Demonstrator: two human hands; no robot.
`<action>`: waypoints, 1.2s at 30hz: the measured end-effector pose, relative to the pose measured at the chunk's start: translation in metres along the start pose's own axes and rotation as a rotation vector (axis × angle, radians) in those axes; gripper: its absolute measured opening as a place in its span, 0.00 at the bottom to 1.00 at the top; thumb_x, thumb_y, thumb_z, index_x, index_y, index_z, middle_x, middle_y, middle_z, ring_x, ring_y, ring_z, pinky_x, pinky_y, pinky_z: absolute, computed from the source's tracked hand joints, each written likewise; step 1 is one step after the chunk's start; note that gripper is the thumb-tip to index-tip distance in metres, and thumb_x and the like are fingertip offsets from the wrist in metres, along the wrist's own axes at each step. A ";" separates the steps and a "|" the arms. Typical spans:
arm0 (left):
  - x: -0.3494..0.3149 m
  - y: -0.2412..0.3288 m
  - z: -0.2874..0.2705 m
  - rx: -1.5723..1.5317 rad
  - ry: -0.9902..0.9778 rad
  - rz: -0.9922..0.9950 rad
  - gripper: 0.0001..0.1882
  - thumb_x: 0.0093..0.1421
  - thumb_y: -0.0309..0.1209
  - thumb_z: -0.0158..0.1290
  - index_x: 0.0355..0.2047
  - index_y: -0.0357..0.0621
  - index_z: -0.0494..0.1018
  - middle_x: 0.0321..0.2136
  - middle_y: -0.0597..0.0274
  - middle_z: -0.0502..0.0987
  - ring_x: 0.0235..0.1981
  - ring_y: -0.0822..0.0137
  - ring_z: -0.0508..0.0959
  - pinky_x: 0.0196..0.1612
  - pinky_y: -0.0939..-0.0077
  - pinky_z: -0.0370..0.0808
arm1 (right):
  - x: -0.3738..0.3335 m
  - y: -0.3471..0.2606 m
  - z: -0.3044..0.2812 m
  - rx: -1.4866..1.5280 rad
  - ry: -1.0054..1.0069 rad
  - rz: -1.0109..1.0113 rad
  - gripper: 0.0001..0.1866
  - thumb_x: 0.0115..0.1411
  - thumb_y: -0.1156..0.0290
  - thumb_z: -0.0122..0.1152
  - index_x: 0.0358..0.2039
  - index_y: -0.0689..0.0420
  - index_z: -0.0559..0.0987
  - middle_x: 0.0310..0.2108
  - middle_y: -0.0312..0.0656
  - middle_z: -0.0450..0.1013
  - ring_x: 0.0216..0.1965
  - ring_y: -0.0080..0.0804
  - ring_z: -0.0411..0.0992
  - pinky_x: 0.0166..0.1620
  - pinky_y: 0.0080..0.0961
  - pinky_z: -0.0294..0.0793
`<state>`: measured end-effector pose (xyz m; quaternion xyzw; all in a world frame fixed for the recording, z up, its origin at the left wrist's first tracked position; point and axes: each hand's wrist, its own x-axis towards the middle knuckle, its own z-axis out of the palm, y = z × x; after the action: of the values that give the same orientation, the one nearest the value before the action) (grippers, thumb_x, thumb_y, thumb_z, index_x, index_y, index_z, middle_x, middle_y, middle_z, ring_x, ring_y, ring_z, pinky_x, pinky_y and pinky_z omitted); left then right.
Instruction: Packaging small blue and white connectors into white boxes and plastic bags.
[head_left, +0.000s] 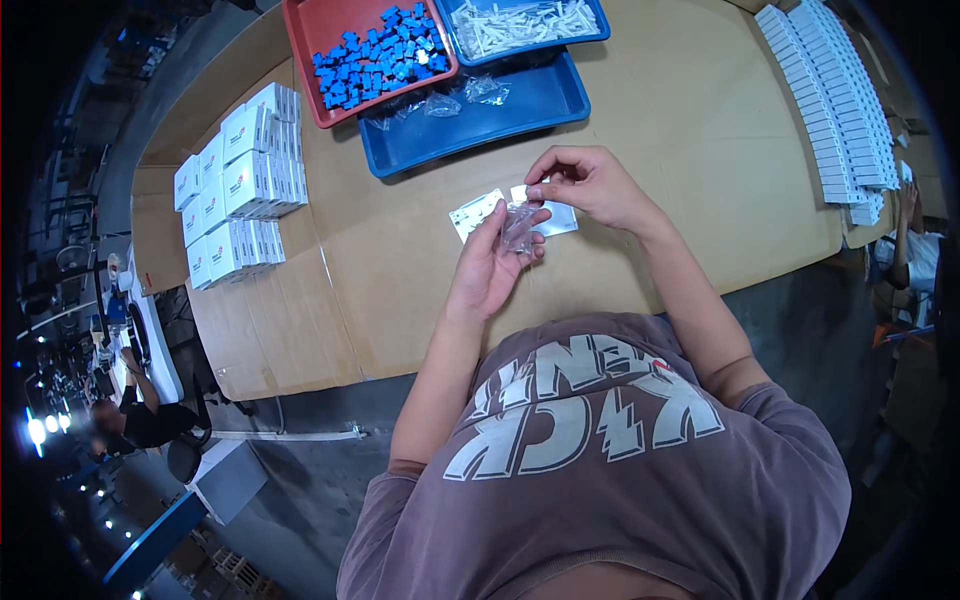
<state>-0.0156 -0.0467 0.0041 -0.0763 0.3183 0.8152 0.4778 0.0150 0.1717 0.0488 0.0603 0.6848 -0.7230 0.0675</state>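
Note:
A small clear plastic bag (517, 232) lies across the fingers of my left hand (487, 272), held by the thumb from the side. My right hand (597, 190) is just above and to the right, thumb and forefinger pinched together by the bag's upper end. What sits between those fingertips is too small to make out. Under and behind both hands, a white patterned piece (472, 213) and a white flat piece (563, 219) rest on the cardboard-covered table (400, 300), partly hidden by my fingers.
Beyond my hands stand a blue tray (470, 150) with clear bags, a red tray (304, 62) of blue parts, and another blue tray (590, 32) of white pieces. White boxes (240, 185) are stacked left; long rows of white boxes (835, 110) stand right. Other people (150, 420) are farther off.

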 end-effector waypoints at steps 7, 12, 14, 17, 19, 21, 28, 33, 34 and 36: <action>-0.003 0.000 0.004 0.107 -0.036 -0.018 0.22 0.75 0.48 0.46 0.56 0.45 0.73 0.47 0.54 0.82 0.43 0.64 0.81 0.48 0.64 0.80 | 0.013 -0.011 -0.012 -0.303 -0.257 -0.162 0.06 0.60 0.77 0.69 0.37 0.63 0.84 0.39 0.34 0.80 0.39 0.22 0.74 0.43 0.24 0.74; -0.007 -0.002 -0.003 0.062 -0.053 0.007 0.21 0.75 0.47 0.47 0.56 0.45 0.73 0.45 0.56 0.82 0.43 0.65 0.81 0.48 0.63 0.80 | 0.014 -0.021 -0.004 -0.295 -0.488 -0.016 0.13 0.70 0.68 0.60 0.47 0.65 0.83 0.48 0.40 0.80 0.49 0.28 0.76 0.54 0.29 0.75; -0.004 -0.003 -0.008 -0.002 -0.086 -0.004 0.21 0.75 0.47 0.47 0.57 0.46 0.72 0.46 0.56 0.82 0.44 0.65 0.81 0.48 0.63 0.80 | 0.012 -0.018 -0.002 -0.295 -0.478 -0.071 0.15 0.70 0.67 0.59 0.49 0.65 0.83 0.48 0.42 0.80 0.47 0.30 0.77 0.53 0.30 0.76; -0.004 -0.001 -0.004 -0.012 -0.090 -0.009 0.21 0.75 0.47 0.47 0.58 0.47 0.72 0.47 0.56 0.81 0.44 0.64 0.81 0.48 0.63 0.80 | 0.010 -0.024 0.003 -0.263 -0.432 -0.098 0.18 0.71 0.65 0.58 0.50 0.66 0.82 0.48 0.44 0.80 0.44 0.33 0.79 0.51 0.31 0.77; -0.005 0.001 0.001 -0.007 -0.083 -0.007 0.21 0.75 0.47 0.46 0.57 0.45 0.72 0.47 0.56 0.82 0.43 0.65 0.81 0.48 0.65 0.80 | 0.008 -0.029 0.003 -0.234 -0.392 -0.070 0.19 0.72 0.63 0.57 0.51 0.66 0.82 0.49 0.45 0.80 0.44 0.34 0.79 0.50 0.32 0.78; -0.004 0.000 0.002 0.000 -0.079 -0.006 0.22 0.76 0.47 0.46 0.57 0.43 0.73 0.48 0.55 0.82 0.43 0.65 0.81 0.47 0.68 0.80 | 0.007 -0.030 0.002 -0.410 -0.352 -0.052 0.21 0.74 0.59 0.55 0.51 0.65 0.82 0.54 0.43 0.79 0.50 0.34 0.77 0.54 0.32 0.76; -0.001 -0.008 -0.002 -0.043 -0.137 0.001 0.21 0.75 0.47 0.46 0.55 0.45 0.73 0.46 0.57 0.82 0.42 0.65 0.82 0.46 0.66 0.80 | 0.011 -0.017 0.004 -0.447 -0.493 -0.023 0.26 0.76 0.53 0.49 0.53 0.67 0.80 0.56 0.47 0.77 0.51 0.38 0.77 0.54 0.32 0.76; 0.002 -0.004 -0.006 -0.067 -0.188 -0.036 0.18 0.75 0.46 0.47 0.55 0.51 0.73 0.46 0.62 0.81 0.44 0.61 0.80 0.51 0.59 0.78 | 0.010 -0.019 0.001 -0.278 -0.485 -0.054 0.27 0.77 0.53 0.47 0.54 0.68 0.79 0.59 0.47 0.76 0.51 0.38 0.76 0.54 0.33 0.75; 0.001 -0.003 -0.005 -0.055 -0.184 -0.035 0.18 0.75 0.46 0.47 0.56 0.51 0.73 0.45 0.62 0.81 0.45 0.61 0.80 0.51 0.59 0.78 | 0.011 -0.021 0.001 -0.277 -0.485 -0.052 0.27 0.77 0.53 0.47 0.54 0.68 0.79 0.59 0.47 0.76 0.51 0.38 0.76 0.54 0.33 0.75; 0.003 -0.002 -0.005 -0.040 -0.186 -0.035 0.18 0.75 0.46 0.47 0.56 0.51 0.73 0.45 0.61 0.81 0.45 0.61 0.80 0.51 0.59 0.78 | 0.015 -0.026 0.001 -0.371 -0.510 -0.046 0.28 0.77 0.53 0.45 0.54 0.68 0.79 0.55 0.47 0.76 0.49 0.38 0.76 0.54 0.32 0.75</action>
<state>-0.0165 -0.0472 -0.0015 -0.0156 0.2548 0.8165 0.5178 -0.0041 0.1717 0.0721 -0.1515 0.7673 -0.5789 0.2306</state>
